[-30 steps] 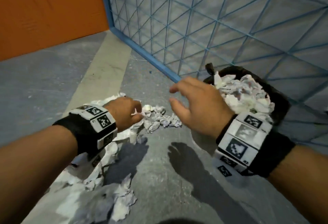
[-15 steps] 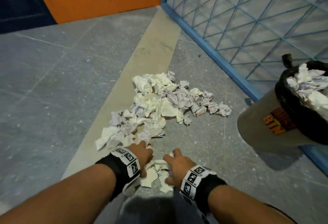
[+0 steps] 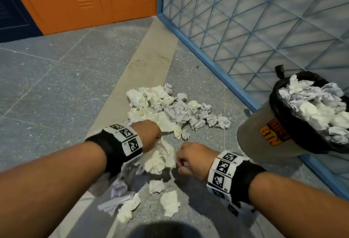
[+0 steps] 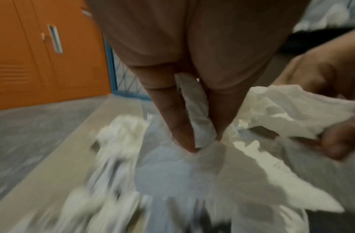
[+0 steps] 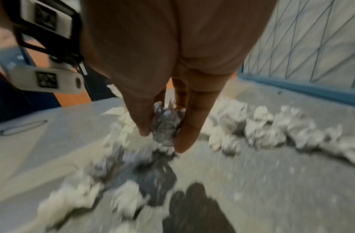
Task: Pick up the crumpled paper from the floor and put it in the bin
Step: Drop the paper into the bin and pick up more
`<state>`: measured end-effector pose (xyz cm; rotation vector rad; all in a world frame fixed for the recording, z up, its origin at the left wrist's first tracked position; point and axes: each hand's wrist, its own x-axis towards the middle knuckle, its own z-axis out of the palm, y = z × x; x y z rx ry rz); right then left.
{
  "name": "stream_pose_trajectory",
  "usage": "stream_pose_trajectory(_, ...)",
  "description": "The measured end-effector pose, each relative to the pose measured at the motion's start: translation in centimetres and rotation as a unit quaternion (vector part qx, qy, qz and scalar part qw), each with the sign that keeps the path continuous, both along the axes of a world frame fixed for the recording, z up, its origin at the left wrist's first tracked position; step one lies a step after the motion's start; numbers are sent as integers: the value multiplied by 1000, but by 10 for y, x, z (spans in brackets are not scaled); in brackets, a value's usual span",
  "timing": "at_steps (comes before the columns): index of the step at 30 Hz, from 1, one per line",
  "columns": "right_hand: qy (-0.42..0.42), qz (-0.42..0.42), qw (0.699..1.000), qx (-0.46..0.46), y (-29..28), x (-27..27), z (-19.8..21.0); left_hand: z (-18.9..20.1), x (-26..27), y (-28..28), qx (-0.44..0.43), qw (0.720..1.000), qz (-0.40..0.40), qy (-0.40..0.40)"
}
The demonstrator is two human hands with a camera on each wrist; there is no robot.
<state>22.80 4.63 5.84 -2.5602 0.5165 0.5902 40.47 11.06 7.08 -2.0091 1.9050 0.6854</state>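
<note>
Crumpled white paper [image 3: 170, 109] lies in a heap on the grey floor, with more loose pieces [image 3: 168, 202] nearer me. My left hand [image 3: 151, 135] grips a bunch of paper [image 3: 160, 156] lifted just above the floor; in the left wrist view its fingers [image 4: 178, 126] pinch a strip of paper [image 4: 198, 113]. My right hand [image 3: 190, 158] is curled beside that bunch, and in the right wrist view its fingers [image 5: 190, 126] hold a small grey paper ball [image 5: 166, 124]. The bin [image 3: 264, 135], grey with a black liner, stands to the right, piled with paper [image 3: 317, 109].
A blue-framed mesh partition [image 3: 245, 30] runs along the right, behind the bin. Orange lockers [image 3: 85, 1] close off the far side. A beige strip [image 3: 147, 64] crosses the grey floor under the paper heap. My dark shadow falls at the bottom edge.
Both hands came down from near the bin to the paper close to me and closed on it. The view swung left and back, so the bin now sits at the right.
</note>
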Motion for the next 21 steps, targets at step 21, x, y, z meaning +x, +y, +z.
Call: stream_pose_trajectory(21, -215, -409, 851, -250, -213, -238, 119, 120, -255, -242, -285, 950, -43, 122)
